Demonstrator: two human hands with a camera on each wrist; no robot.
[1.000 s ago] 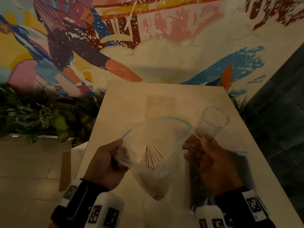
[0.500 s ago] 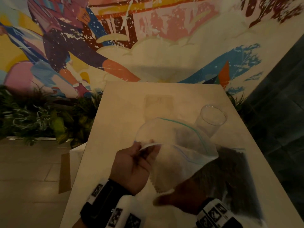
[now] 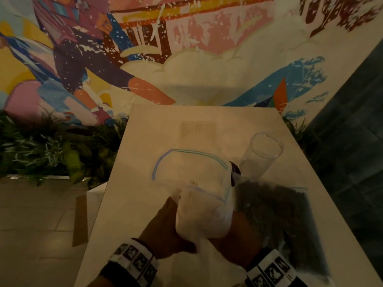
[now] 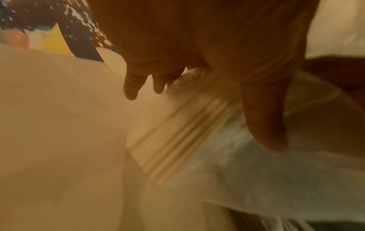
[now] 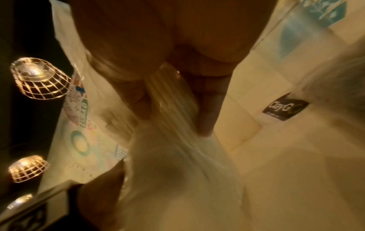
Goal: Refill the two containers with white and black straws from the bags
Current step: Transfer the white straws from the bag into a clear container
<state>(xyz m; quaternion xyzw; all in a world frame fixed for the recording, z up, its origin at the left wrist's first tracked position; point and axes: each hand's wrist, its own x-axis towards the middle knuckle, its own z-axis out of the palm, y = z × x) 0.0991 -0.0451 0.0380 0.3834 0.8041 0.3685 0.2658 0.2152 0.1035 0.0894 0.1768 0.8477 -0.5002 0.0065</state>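
Your left hand [image 3: 165,228] and right hand [image 3: 238,230], which a second ago spread the clear zip-top plastic bag of white straws [image 3: 199,195] open, now curl their fingers [image 5: 205,109] round its bunched base above the desk [image 3: 145,158], mouth tipped toward the empty clear glass container [image 3: 261,156], readying the pour.

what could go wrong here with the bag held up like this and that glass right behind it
1. The clear zip bag of white straws is open and held up by the left hand and right hand; tipped too quickly, straws could spill onto the pale table.
2. The empty clear glass container stands just behind the bag and might get knocked over.
3. The bag of dark straws lies beside the right hand and could snag.
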